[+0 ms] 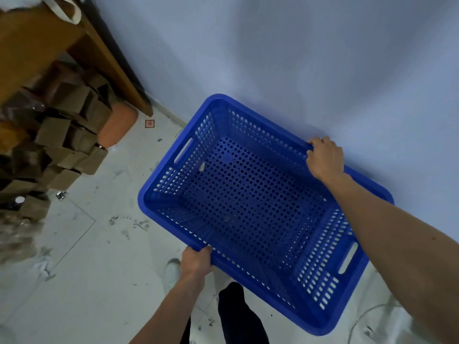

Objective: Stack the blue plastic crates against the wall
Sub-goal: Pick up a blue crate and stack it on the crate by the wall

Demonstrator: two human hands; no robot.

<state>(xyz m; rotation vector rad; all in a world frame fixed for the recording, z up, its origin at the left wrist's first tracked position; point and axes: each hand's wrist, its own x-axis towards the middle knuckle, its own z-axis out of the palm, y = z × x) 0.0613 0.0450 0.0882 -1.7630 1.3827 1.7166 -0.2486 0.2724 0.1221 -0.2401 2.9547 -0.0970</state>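
Perforated walls and an empty floor suggest the blue crate (250,207), at centre frame beside the wall (323,58), is light and stiff, somewhat springy. Left hand (196,260) and right hand (324,157) have fingers curled over opposite long rims; end slots offer alternative holds. Cardboard boxes (62,145) crowd the left; floor (87,269) between lies open.

No text, brand or number can be read anywhere here. A small red-bordered square label (149,123) lies on the floor (82,269) near the wall (298,58), and its reddish marking is too small and blurred to make out.
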